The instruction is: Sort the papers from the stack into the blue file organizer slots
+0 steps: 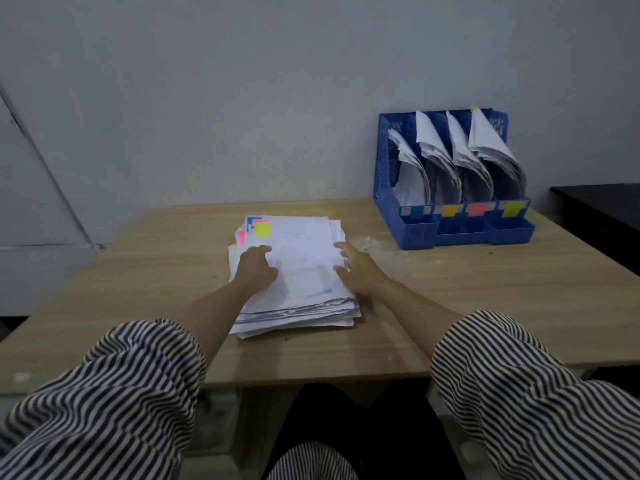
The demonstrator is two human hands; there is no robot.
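My left hand [255, 266] lay on the left part of the stack of papers [298, 271], fingers loosely bent and pressing down on the top sheet rather than gripping anything. My right hand [356, 270] sat at the stack's right edge, fingers spread and fairly straight, touching the side of the pile but closed round nothing. The stack rested near the middle of the wooden table [156, 271], with coloured sticky tabs [262, 229] poking out at its far left corner, about eleven o'clock from my left hand.

To do this step well, I judged I should hold the pile steady with the left hand, read the tab colour on the top sheet, and peel off only that sheet with the right thumb and forefinger, so nothing beneath slid askew. Loose, curled edges on the near side looked likely to snag.

The blue file organizer [450, 216] stood at roughly two o'clock from the stack, well apart, against the wall. Its four slots already held leaning, curling papers, and coloured labels [476, 209] ran along its front rail; matching tab to label seemed the point.

The table was pale wood grain, scuffed and smeared near my right hand. Behind it rose a plain grey wall [242, 98], and a dark surface [599, 206] showed at the far right.
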